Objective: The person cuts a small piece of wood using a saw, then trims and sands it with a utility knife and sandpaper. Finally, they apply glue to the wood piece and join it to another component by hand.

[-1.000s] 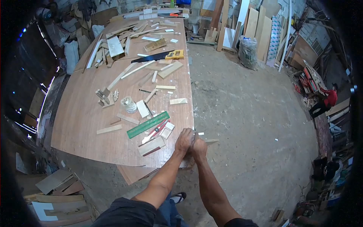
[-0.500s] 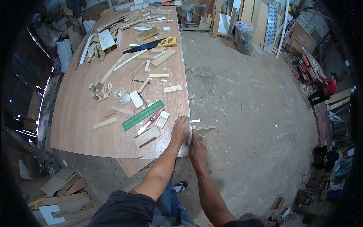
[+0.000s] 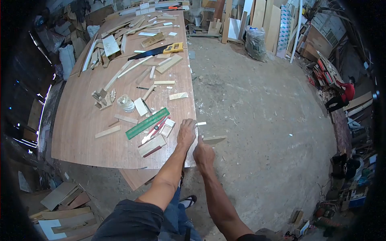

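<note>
At the right edge of the wood-topped table (image 3: pixel 80 136), my left hand (image 3: pixel 186 132) presses down with its fingers bent together. A short pale wood strip (image 3: pixel 202 123) juts out past the edge from under those fingers. Just below and to the right, my right hand (image 3: pixel 204 155) is closed in a fist, one digit pointing up toward the strip. Something thin and narrow seems to be in it, mostly hidden by the hand. Close beyond the knuckles shows a flat wood piece (image 3: pixel 216 140); what supports it is hidden.
Left of my hands lie a green ruler (image 3: pixel 146 123), a red-handled tool (image 3: pixel 157 127), small wood blocks (image 3: pixel 167 127) and a clear jar (image 3: pixel 126 103). Farther back rest a yellow-handled handsaw (image 3: pixel 157 51) and piled offcuts (image 3: pixel 110 46). A person in red (image 3: pixel 346 94) is far right.
The whole view has shifted slightly, so the table sits a little farther left. My right hand has moved slightly against the table edge; my left hand keeps its place on the strip.
</note>
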### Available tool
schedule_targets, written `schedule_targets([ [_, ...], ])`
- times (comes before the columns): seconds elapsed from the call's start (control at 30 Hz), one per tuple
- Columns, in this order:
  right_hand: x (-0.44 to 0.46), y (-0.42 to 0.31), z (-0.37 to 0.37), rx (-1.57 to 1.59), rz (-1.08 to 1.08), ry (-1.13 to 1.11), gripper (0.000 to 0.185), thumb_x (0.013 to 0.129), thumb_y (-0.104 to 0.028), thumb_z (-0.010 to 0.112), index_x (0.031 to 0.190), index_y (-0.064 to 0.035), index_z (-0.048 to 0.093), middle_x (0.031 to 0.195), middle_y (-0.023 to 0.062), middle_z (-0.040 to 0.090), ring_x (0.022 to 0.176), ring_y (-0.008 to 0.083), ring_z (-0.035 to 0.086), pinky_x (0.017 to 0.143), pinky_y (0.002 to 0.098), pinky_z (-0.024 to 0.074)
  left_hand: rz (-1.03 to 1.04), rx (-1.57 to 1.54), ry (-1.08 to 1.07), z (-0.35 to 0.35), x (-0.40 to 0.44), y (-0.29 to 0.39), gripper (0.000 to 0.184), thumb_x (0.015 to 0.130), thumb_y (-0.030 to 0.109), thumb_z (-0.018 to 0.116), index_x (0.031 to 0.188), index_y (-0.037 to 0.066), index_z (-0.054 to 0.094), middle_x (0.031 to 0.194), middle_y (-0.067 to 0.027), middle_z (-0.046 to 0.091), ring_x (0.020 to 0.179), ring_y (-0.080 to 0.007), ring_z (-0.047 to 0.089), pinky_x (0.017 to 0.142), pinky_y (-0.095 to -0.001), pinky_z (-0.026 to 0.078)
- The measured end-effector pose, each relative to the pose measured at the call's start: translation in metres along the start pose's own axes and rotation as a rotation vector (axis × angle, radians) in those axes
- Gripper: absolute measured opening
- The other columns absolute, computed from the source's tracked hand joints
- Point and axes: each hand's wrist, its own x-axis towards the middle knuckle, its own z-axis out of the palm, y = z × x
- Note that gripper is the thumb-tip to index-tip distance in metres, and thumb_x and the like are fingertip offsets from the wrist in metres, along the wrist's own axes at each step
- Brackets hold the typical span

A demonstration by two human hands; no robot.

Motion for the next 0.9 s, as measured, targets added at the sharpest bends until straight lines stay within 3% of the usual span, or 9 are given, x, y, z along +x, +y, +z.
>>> schedule_targets([
  [0.17, -0.044, -0.004, -0.038, 0.003, 0.031, -0.107, 0.053, 0.086, -0.010, 0.052, 0.139, -0.0101, 0.051, 0.078, 0.0198, 0.069, 0.071, 0.0377, 0.070, 0.062, 0.0504, 0.0535, 0.031, 0.006, 0.032, 0.000, 0.003, 0.000, 0.015, 0.089, 0.006, 0.058, 0.102, 0.001, 0.063, 0.104, -0.0153, 0.060, 0.103, -0.0361, 0.053, 0.090, -0.0445, 0.045],
  [0.3, -0.007, 0.002, -0.004, -0.040, -0.010, 0.016, 0.057, 0.086, -0.014, 0.054, 0.143, -0.0167, 0.048, 0.074, 0.0203, 0.067, 0.069, 0.0382, 0.069, 0.061, 0.0521, 0.0522, 0.045, -0.001, 0.047, 0.004, 0.006, 0.000, 0.013, 0.089, 0.006, 0.059, 0.100, 0.001, 0.063, 0.102, -0.0155, 0.061, 0.103, -0.0360, 0.053, 0.091, -0.0444, 0.045],
  [0.43, -0.027, 0.011, 0.006, 0.105, -0.031, 0.088, 0.057, 0.086, -0.013, 0.053, 0.143, -0.0149, 0.048, 0.074, 0.0214, 0.067, 0.067, 0.0394, 0.068, 0.061, 0.0528, 0.0524, 0.033, 0.032, 0.013, 0.000, 0.005, 0.000, 0.015, 0.089, 0.006, 0.059, 0.102, 0.001, 0.064, 0.105, -0.0144, 0.061, 0.107, -0.0348, 0.053, 0.093, -0.0436, 0.045],
  [0.5, -0.050, 0.005, -0.016, 0.099, 0.042, -0.035, 0.056, 0.086, -0.010, 0.052, 0.141, -0.0154, 0.051, 0.074, 0.0223, 0.067, 0.066, 0.0413, 0.068, 0.061, 0.0544, 0.0526, 0.040, 0.025, 0.026, -0.002, 0.008, 0.001, 0.015, 0.089, 0.007, 0.059, 0.102, 0.001, 0.064, 0.105, -0.0143, 0.061, 0.107, -0.0346, 0.054, 0.093, -0.0437, 0.045],
  [0.57, -0.021, 0.011, 0.007, 0.061, 0.030, 0.020, 0.058, 0.085, -0.011, 0.053, 0.143, -0.0165, 0.049, 0.073, 0.0213, 0.067, 0.065, 0.0406, 0.067, 0.060, 0.0542, 0.0520, 0.073, -0.009, 0.070, -0.001, 0.006, 0.003, 0.010, 0.088, 0.006, 0.060, 0.097, 0.001, 0.063, 0.101, -0.0166, 0.061, 0.100, -0.0371, 0.054, 0.088, -0.0447, 0.045],
  [0.73, -0.021, 0.011, 0.007, 0.047, -0.010, 0.058, 0.059, 0.086, -0.016, 0.055, 0.144, -0.0179, 0.047, 0.072, 0.0200, 0.067, 0.064, 0.0394, 0.067, 0.058, 0.0536, 0.0512, 0.056, -0.011, 0.043, -0.005, 0.002, 0.007, 0.011, 0.089, 0.006, 0.060, 0.098, 0.001, 0.063, 0.101, -0.0163, 0.062, 0.101, -0.0371, 0.054, 0.089, -0.0448, 0.045],
  [0.8, -0.054, 0.016, -0.003, 0.101, 0.025, -0.015, 0.053, 0.089, -0.016, 0.052, 0.142, -0.0147, 0.050, 0.072, 0.0206, 0.067, 0.064, 0.0399, 0.067, 0.059, 0.0544, 0.0517, 0.043, -0.018, 0.043, -0.006, 0.008, 0.006, 0.011, 0.089, 0.006, 0.060, 0.099, 0.001, 0.062, 0.101, -0.0161, 0.062, 0.102, -0.0371, 0.054, 0.090, -0.0449, 0.045],
  [0.9, -0.022, 0.011, -0.001, 0.059, 0.005, 0.019, 0.055, 0.088, -0.016, 0.053, 0.142, -0.0121, 0.048, 0.072, 0.0208, 0.067, 0.065, 0.0420, 0.066, 0.059, 0.0551, 0.0510, 0.056, 0.041, 0.038, -0.003, 0.007, 0.005, 0.013, 0.089, 0.008, 0.059, 0.102, 0.004, 0.062, 0.104, -0.0127, 0.061, 0.106, -0.0335, 0.054, 0.093, -0.0437, 0.045],
])
